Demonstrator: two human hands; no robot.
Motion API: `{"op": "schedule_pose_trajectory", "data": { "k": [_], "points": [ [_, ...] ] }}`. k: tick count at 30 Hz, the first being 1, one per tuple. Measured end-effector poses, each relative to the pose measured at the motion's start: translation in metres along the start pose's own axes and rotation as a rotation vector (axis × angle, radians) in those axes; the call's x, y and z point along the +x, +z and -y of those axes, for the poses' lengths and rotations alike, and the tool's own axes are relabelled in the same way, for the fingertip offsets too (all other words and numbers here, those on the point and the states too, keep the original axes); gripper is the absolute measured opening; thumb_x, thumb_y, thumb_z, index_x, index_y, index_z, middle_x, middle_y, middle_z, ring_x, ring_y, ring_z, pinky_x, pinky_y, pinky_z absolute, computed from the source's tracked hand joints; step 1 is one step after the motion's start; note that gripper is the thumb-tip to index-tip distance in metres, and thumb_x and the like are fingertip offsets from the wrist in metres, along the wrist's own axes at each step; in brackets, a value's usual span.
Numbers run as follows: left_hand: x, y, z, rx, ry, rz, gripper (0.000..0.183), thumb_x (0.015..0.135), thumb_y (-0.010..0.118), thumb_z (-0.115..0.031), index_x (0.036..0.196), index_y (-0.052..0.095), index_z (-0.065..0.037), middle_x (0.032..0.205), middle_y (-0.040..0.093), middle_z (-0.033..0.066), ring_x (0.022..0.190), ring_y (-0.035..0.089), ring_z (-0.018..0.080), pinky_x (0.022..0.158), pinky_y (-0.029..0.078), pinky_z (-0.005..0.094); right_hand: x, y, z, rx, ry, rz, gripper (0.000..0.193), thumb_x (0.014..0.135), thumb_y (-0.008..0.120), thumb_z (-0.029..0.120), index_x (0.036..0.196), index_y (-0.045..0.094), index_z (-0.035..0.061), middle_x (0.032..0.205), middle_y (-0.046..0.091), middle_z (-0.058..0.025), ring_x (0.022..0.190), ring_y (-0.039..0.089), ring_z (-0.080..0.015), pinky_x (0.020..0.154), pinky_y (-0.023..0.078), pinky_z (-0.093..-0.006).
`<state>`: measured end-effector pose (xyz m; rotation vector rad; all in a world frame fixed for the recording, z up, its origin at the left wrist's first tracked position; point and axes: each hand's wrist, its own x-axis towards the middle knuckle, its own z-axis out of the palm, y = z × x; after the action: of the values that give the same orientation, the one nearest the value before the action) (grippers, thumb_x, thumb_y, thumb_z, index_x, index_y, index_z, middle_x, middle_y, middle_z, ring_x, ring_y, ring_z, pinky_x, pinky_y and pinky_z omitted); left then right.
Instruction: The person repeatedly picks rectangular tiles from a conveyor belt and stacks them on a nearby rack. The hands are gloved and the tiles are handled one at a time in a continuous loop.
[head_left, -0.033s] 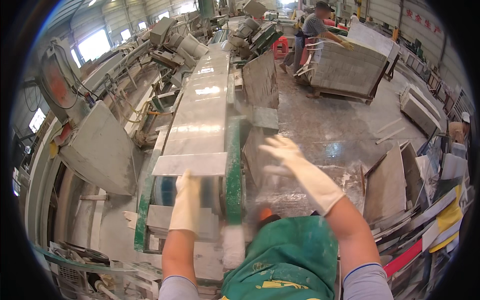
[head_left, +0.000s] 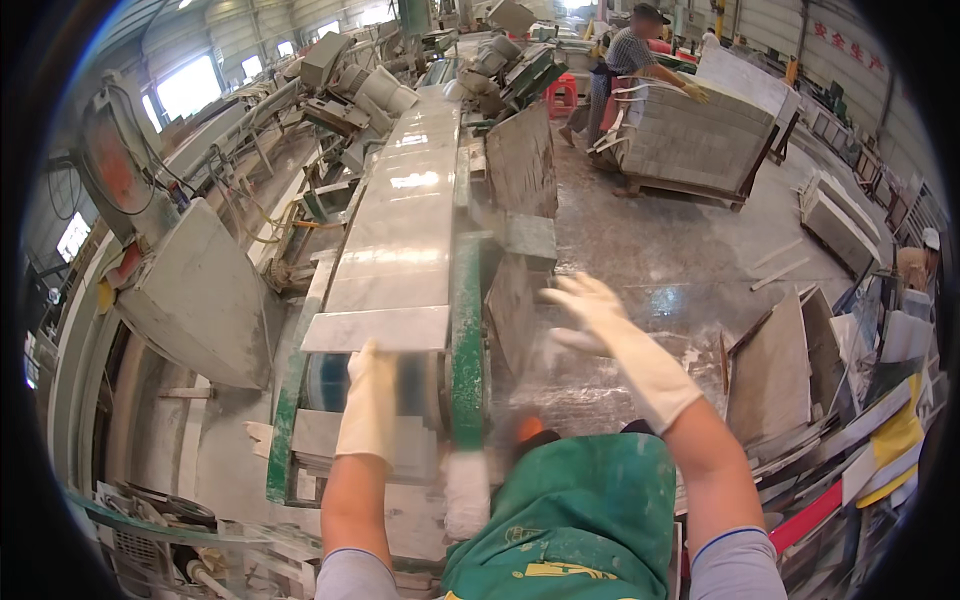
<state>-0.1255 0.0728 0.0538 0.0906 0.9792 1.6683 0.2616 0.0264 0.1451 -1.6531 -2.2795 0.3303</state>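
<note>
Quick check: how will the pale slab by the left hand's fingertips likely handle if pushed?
The pale slab looks like stone, so it is probably stiff and heavy for its size. Its flat, thin-looking shape suggests its edges might chip if knocked. Lying flat on the conveyor, it seems unlikely to roll or tip.

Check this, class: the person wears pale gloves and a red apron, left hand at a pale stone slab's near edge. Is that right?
No: the head view shows a green apron, not red. Pale gloves, and left hand at the near edge of the stone slab, stand.
</note>
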Motion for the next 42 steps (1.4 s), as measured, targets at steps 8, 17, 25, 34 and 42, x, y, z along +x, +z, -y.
{"op": "schedule_pose_trajectory", "data": {
  "k": [8, 17, 25, 34, 42],
  "points": [
    [0.058, -0.019, 0.013, 0.09, -0.017, -0.063, 0.043, 0.102, 0.042, 0.001, 0.145, 0.037, -0.001, 0.142, 0.049, 0.0239, 0.127, 0.056, 0.0449, 0.104, 0.05, 0.0668, -0.203, -0.051, -0.153, -0.038, 0.364, -0.315, 0.057, 0.08, 0.072, 0.029, 0.13, 0.063, 0.0013, 0.131, 0.063, -0.0228, 0.121, 0.06, -0.0387, 0.105, 0.048, -0.0406],
    [0.069, -0.013, 0.035, 0.179, 0.007, -0.073, 0.038, 0.096, 0.057, -0.005, 0.131, 0.049, 0.005, 0.126, 0.059, 0.0245, 0.112, 0.064, 0.0404, 0.086, 0.058, 0.0552, -0.36, -0.039, -0.172, 0.099, 0.976, -0.405, 0.06, 0.085, 0.066, 0.02, 0.139, 0.056, -0.0041, 0.139, 0.061, -0.0231, 0.131, 0.057, -0.0299, 0.111, 0.042, -0.0385],
    [0.087, -0.044, 0.0, 0.998, -0.059, 0.152, 0.034, 0.104, 0.055, -0.028, 0.118, 0.061, 0.003, 0.103, 0.072, 0.017, 0.077, 0.071, 0.0254, 0.063, 0.062, 0.0346, -0.387, -0.007, -0.166, 0.164, 1.004, -0.313, 0.06, 0.083, 0.066, 0.021, 0.137, 0.058, -0.0046, 0.136, 0.063, -0.0243, 0.132, 0.057, -0.0326, 0.112, 0.041, -0.039],
    [0.036, -0.035, -0.043, 1.162, -0.059, 0.003, 0.031, 0.098, 0.055, -0.027, 0.107, 0.064, 0.001, 0.097, 0.071, 0.0167, 0.073, 0.069, 0.0235, 0.064, 0.06, 0.035, -0.437, -0.028, -0.17, -0.07, 0.933, -0.327, 0.047, 0.085, 0.066, 0.018, 0.128, 0.065, -0.0009, 0.13, 0.065, -0.0219, 0.126, 0.058, -0.0353, 0.11, 0.042, -0.0411],
    [-0.057, -0.014, 0.014, 1.142, 0.256, 0.36, 0.03, 0.102, 0.057, -0.027, 0.107, 0.065, 0.001, 0.087, 0.07, 0.0142, 0.075, 0.071, 0.0239, 0.071, 0.059, 0.0344, -0.559, -0.039, -0.221, -0.665, 1.23, -0.393, 0.05, 0.101, 0.057, 0.028, 0.146, 0.051, 0.0074, 0.147, 0.052, -0.0237, 0.138, 0.044, -0.0441, 0.119, 0.031, -0.0497]
  ]
}}
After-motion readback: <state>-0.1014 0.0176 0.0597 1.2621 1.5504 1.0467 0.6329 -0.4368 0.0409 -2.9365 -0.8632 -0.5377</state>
